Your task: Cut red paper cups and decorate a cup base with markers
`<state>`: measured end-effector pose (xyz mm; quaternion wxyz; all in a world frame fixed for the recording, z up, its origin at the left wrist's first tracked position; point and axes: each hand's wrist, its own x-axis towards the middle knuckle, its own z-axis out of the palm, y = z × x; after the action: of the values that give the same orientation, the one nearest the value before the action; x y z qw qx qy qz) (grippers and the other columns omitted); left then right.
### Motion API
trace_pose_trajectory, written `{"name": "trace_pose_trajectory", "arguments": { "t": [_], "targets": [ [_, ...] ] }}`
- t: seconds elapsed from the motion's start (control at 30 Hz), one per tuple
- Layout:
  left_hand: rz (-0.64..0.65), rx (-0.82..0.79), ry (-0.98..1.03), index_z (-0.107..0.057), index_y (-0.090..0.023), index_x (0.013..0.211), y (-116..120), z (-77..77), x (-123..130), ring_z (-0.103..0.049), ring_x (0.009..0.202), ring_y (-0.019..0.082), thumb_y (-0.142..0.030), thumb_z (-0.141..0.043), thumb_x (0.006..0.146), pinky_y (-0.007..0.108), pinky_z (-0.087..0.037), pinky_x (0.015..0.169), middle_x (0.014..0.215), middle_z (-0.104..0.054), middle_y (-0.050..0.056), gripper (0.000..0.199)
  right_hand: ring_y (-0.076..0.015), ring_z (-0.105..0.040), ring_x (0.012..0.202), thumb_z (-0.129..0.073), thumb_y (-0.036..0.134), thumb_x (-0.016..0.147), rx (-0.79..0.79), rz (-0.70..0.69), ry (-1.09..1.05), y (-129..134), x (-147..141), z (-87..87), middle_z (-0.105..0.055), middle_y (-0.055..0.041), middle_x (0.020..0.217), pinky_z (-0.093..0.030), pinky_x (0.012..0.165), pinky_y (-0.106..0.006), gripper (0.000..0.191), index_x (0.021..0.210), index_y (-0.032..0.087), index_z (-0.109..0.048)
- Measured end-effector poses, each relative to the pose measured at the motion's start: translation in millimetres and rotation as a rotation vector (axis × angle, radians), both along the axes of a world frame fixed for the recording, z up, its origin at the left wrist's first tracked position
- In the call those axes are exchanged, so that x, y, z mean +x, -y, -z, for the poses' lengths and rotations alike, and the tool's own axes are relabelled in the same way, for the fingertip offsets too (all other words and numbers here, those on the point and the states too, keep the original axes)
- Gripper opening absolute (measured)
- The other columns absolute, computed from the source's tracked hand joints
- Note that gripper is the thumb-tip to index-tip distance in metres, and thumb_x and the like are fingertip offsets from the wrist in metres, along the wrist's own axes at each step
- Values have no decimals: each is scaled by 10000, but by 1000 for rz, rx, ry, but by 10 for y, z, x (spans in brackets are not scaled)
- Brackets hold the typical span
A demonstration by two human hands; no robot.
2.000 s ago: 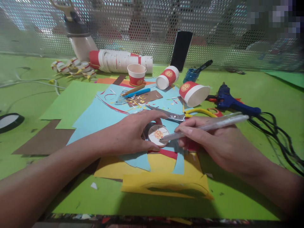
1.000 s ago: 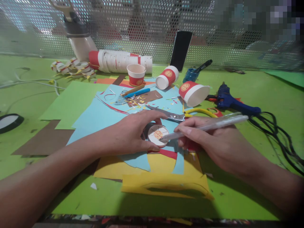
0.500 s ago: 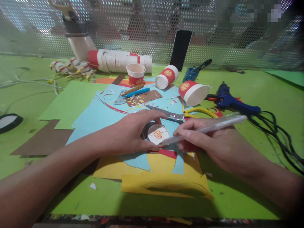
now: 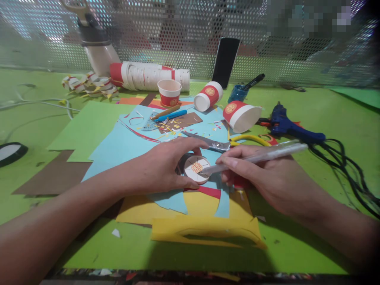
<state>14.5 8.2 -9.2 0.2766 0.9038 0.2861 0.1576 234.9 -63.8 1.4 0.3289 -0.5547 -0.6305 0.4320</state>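
My left hand point(image 4: 166, 164) curves around a small white paper disc point(image 4: 194, 167), thumb at its near edge and fingers at its far side. An orange pattern fills the disc's middle, and thin dark lines run out towards its rim. My right hand point(image 4: 264, 174) is closed around a whitish, see-through pen point(image 4: 282, 151), whose tip touches or nearly touches the disc by the pattern. Scissors point(image 4: 218, 145) with yellow handles lie just beyond my hands. Under the disc are light blue paper point(image 4: 118, 146) and yellow paper point(image 4: 136, 209).
Red-and-white paper cups point(image 4: 170, 94) stand or lie at the back, near a long cup stack point(image 4: 148, 76). A blue glue gun point(image 4: 297, 128) with a black cable lies right. Blue and brown pens point(image 4: 170, 116) rest among paper scraps. A phone point(image 4: 226, 61) leans against the perforated screen.
The pen tip has moved up the disc, from near its lower rim to the edge of the orange pattern. My left hand and the disc look unmoved.
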Motion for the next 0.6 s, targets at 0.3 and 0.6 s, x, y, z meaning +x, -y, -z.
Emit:
{"name": "trace_pose_trajectory", "arguments": {
  "t": [0.3,0.6],
  "targets": [
    [-10,3,-20,-490,-240,1356,-9,12,-12,-596,1155,255,-414,-778,718,354,-478,954,1320,-613,66,721,-105,-640,650,-609,423,918,-68,-47,-42,-8,36,20,-703,16,722,-486,603,-208,238,835,219,-697],
    [-13,23,-22,-498,-241,1356,4,7,-9,-608,1130,255,-412,-775,718,350,-485,940,1308,-619,63,716,-121,-638,676,-610,483,908,-83,-44,-76,-7,67,51,-698,10,760,-484,621,-235,272,868,228,-694]
  ]
}}
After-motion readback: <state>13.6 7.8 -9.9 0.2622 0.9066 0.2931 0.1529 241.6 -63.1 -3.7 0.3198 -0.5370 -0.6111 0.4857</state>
